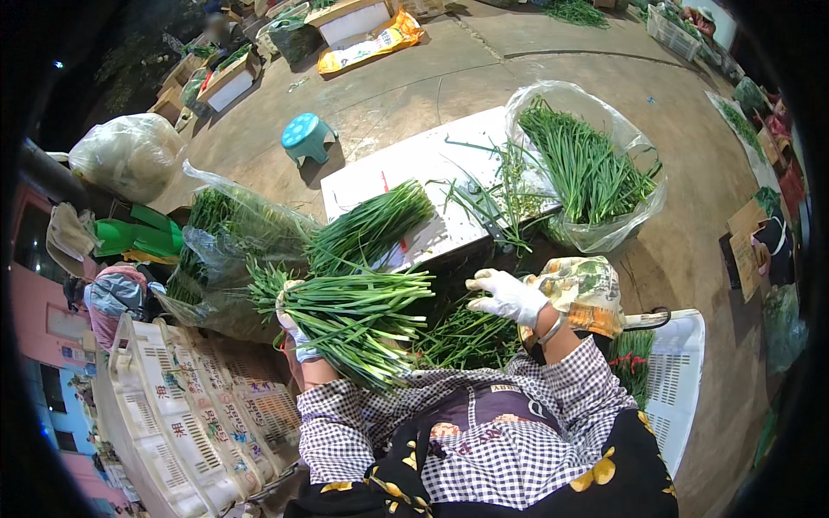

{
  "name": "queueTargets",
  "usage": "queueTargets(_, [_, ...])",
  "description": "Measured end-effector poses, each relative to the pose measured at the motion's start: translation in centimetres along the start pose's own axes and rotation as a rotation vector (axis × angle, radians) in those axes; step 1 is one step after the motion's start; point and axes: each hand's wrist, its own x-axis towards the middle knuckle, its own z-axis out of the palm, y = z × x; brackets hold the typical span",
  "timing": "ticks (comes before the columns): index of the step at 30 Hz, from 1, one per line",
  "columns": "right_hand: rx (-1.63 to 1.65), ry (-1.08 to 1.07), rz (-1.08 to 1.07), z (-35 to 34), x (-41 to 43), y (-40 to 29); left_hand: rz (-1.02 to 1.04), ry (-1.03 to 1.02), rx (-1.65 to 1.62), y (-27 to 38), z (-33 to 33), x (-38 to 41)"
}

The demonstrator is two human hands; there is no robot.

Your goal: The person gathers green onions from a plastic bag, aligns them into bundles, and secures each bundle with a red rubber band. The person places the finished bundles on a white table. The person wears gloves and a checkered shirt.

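Note:
My left hand (pixel 299 337), in a white glove, is closed around a thick bunch of chive-like green stalks (pixel 363 311), their pale cut ends pointing right. My right hand (pixel 508 296), also gloved, hovers over loose greens (pixel 469 337) near my lap, its fingers apart and nothing in them. Just beyond the held bunch, another bunch (pixel 372 226) lies on the left part of a white board (pixel 466 146). A dark-handled tool (pixel 495 228), perhaps a knife, lies on the board's near edge among scattered stalks.
Beyond my right hand stands an open clear plastic bag (pixel 612 236) full of greens (pixel 583 168). Another bag of greens (pixel 227 239) is at left. White plastic crates flank me, left (pixel 188 401) and right (pixel 677 369). A teal stool (pixel 306 137) stands behind the board.

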Motion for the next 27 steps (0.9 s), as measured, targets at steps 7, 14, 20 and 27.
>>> queueTargets(7, [1.097, -0.385, 0.104, 2.4, 2.4, -8.3, -0.029, 0.052, -0.014, -1.8, 0.5, 0.0])
queueTargets(14, [0.667, -0.044, 0.091, 1.7, 1.7, -5.6, -0.005, 0.049, 0.015, -1.8, 1.0, -0.2])
queueTargets(20, [0.791, -0.099, 0.003, -2.2, 1.0, -6.5, 0.004, 0.051, 0.015, -1.8, 1.0, -0.2])
queueTargets(27, [0.759, -0.257, 0.108, -6.5, -1.0, -6.8, 0.033, 0.035, 0.049, -1.1, 0.5, -0.1])
